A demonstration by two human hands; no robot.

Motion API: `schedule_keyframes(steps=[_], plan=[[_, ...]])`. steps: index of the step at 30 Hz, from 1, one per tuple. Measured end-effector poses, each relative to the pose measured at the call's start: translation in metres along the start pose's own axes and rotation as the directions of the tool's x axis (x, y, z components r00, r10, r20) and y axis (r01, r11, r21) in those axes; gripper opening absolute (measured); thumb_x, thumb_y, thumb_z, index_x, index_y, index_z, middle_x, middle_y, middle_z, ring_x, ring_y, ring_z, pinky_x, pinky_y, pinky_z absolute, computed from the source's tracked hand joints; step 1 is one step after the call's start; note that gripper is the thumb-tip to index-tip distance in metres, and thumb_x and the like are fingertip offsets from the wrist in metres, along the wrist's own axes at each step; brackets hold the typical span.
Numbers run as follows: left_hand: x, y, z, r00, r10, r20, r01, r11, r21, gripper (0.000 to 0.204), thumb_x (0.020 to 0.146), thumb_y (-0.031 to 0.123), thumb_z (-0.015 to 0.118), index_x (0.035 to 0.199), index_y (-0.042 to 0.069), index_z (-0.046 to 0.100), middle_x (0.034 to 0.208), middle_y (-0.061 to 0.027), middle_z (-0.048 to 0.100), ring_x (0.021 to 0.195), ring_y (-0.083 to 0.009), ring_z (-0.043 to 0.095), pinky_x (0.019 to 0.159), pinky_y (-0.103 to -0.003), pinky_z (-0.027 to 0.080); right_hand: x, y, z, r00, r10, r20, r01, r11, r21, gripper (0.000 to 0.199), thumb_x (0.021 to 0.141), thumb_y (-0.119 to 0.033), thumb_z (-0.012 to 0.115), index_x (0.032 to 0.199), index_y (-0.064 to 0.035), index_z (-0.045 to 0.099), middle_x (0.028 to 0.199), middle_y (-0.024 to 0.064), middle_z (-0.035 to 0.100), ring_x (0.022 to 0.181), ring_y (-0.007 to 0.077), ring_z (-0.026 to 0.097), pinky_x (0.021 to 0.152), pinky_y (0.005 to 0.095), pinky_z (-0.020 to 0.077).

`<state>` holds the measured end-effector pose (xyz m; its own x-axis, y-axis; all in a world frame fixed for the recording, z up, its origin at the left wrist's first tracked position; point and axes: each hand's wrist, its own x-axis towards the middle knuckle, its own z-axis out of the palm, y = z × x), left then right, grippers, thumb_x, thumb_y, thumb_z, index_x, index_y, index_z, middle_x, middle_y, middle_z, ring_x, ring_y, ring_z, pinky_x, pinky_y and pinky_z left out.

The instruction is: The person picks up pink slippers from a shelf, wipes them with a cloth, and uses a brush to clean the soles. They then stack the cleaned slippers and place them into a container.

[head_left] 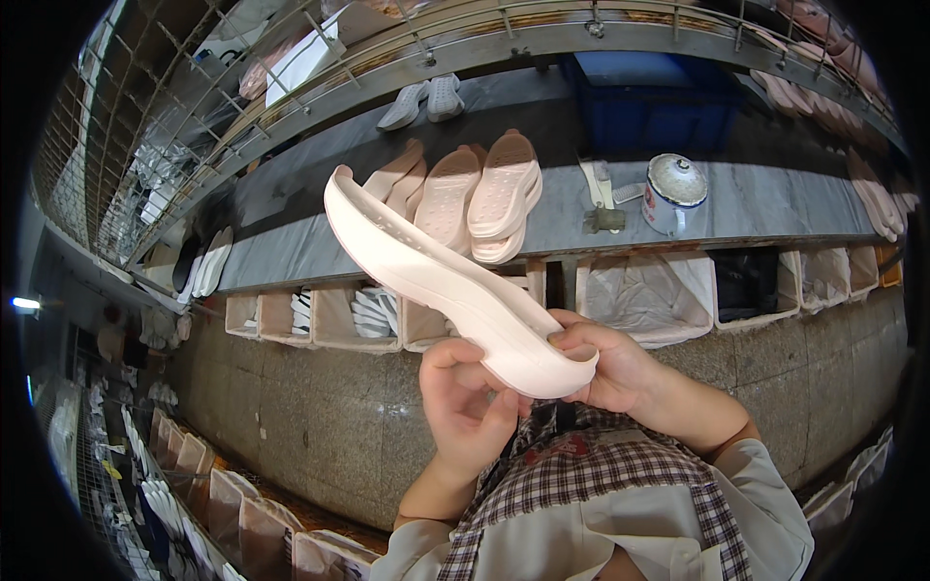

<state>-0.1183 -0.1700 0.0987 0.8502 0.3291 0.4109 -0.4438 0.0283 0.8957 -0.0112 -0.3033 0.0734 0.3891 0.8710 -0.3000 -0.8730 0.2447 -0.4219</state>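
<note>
A pale pink shoe sole (441, 290) is held up in front of my chest, tilted, with its toe end raised to the upper left. My right hand (620, 366) grips the heel end, thumb over the rim and fingers underneath. Against the sole's lower edge, my left hand (463, 402) has its fingers curled in, thumb and fingertips at the underside; part of that contact is hidden. Beyond the sole, stacked pink soles (504, 189) and more pink soles (449, 189) lie on the grey marbled bench (572, 228).
A lidded white enamel mug (675, 194) stands on the bench beside a pale-handled brush (599, 184). Behind are a blue crate (649, 102) and grey soles (426, 102). Lined bins (647, 290) hang below the bench edge. Wire mesh (145, 126) rises at left; more bins (262, 533) stand lower left.
</note>
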Motion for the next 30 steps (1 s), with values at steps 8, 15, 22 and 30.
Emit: schedule_keyframes(steps=[8,15,22,30], plan=[[0.008,-0.011,0.011,0.982,-0.151,-0.111,0.156,0.987,0.046,0.035,0.078,-0.006,0.044,0.109,0.005,0.032,0.07,-0.0139,0.061,0.05,-0.0128,0.052,0.041,-0.021,0.04,-0.005,0.001,-0.017,0.985,-0.157,-0.064,0.155,0.987,-0.041,0.039,0.084,-0.013,0.055,0.122,-0.0064,0.049,0.102,0.009,0.06,0.084,0.019,0.064,0.06,0.032,0.0567],[0.026,-0.073,0.0,0.918,-0.393,0.056,0.385,0.916,0.117,0.043,0.082,-0.01,0.044,0.12,0.004,0.032,0.081,-0.0106,0.06,0.063,-0.0126,0.058,0.055,-0.021,0.047,0.004,-0.007,-0.067,0.885,-0.393,-0.25,0.369,0.919,-0.139,0.039,0.085,-0.012,0.055,0.122,-0.0031,0.047,0.104,0.0118,0.061,0.082,0.0207,0.064,0.061,0.0321,0.0572],[0.027,-0.115,-0.075,0.985,0.078,-0.153,0.014,0.851,0.526,0.045,0.082,-0.005,0.051,0.124,0.001,0.036,0.115,-0.0139,0.05,0.103,-0.0197,0.05,0.09,-0.033,0.04,0.034,-0.051,-0.139,0.6,-0.605,-0.524,0.406,0.794,-0.452,0.05,0.085,-0.015,0.06,0.13,-0.0125,0.038,0.101,0.0096,0.052,0.076,0.0154,0.061,0.053,0.0238,0.0519],[0.086,-0.129,-0.225,0.867,0.191,-0.461,0.128,0.808,0.575,0.052,0.093,0.023,0.05,0.136,0.003,0.027,0.135,-0.0179,0.039,0.125,-0.0269,0.038,0.101,-0.039,0.031,0.088,-0.062,-0.163,0.419,-0.775,-0.473,0.402,0.626,-0.669,0.052,0.088,-0.027,0.061,0.131,-0.0091,0.037,0.094,0.0072,0.053,0.076,0.012,0.058,0.055,0.0235,0.0511]])
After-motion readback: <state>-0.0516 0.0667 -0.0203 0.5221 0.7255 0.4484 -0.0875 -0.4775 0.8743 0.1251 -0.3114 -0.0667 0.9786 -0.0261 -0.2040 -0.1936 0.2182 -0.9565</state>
